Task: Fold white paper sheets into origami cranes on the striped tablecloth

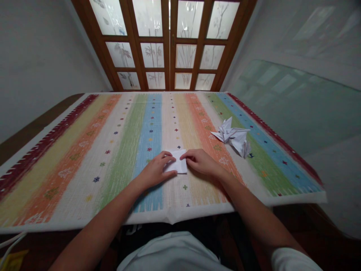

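Observation:
A small folded square of white paper (178,166) lies on the striped tablecloth in front of me. My left hand (158,167) rests on its left side, with the thumb along the near edge and the fingers curled over the far left part. At the far right corner, my right hand (199,161) pinches the paper between thumb and forefinger. Its other fingers are curled under and partly hidden. To the right of the hands sit several folded white paper cranes (231,136), bunched together and overlapping.
The table is covered by a striped, patterned tablecloth (121,150) whose near edge hangs close to my lap. Beyond the far edge stand wooden doors with glass panes (170,56). A greenish glass panel (296,101) is at the right wall. White cables (12,241) show at the lower left.

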Demonstrator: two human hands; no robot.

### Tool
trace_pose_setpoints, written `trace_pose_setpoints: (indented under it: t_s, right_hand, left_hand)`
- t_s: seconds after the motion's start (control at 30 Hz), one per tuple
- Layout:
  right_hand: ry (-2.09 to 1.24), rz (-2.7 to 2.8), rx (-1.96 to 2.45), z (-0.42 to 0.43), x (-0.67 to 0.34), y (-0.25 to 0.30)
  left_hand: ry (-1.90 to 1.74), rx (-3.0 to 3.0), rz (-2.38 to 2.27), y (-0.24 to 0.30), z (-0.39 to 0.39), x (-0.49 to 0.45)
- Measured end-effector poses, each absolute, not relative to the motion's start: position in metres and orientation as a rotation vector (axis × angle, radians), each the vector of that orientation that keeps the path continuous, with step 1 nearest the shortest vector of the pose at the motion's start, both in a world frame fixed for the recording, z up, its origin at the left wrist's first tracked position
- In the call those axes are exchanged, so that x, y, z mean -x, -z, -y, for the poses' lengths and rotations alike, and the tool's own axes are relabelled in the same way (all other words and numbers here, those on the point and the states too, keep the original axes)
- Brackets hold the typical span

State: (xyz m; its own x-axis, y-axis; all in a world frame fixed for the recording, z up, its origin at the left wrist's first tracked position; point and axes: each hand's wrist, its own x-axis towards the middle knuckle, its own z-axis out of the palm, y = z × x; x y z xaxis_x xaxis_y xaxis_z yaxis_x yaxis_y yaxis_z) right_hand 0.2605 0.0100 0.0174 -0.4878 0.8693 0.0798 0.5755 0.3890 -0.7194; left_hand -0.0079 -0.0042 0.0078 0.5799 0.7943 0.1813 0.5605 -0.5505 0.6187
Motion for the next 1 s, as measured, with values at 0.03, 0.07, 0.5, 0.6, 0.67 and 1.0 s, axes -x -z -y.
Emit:
trace_pose_setpoints:
  t_s: [0.03, 0.07, 0.5, 0.6, 0.67, 1.0]
  right_hand:
    - [-0.905, 2.243, 1.251, -0.0088, -0.2613, -0.0193]
    - [-0.941, 2.275, 1.263, -0.0079, -0.262, -0.0208]
    - [-0.811, 2.313, 1.144, -0.014, -0.2605, -0.0172]
    - [-0.821, 2.315, 1.18, -0.0143, -0.258, -0.0174]
    - [-0.833, 2.302, 1.198, -0.0147, -0.2569, -0.0171]
    - [-0.973, 2.145, 1.27, -0.0128, -0.255, -0.0166]
  left_hand:
    - [-0.596, -2.324, -1.071, -0.009, 0.0054, 0.0072]
    - [-0.585, -2.345, -1.071, -0.0102, 0.0063, 0.0067]
    - [-0.564, -2.395, -1.052, -0.016, 0.0035, 0.0065]
    - [-0.545, -2.394, -1.085, -0.0166, 0.003, 0.0044]
    - [-0.532, -2.391, -1.128, -0.0167, 0.003, 0.0033]
    - [-0.571, -2.268, -1.279, -0.0158, 0.0045, -0.0008]
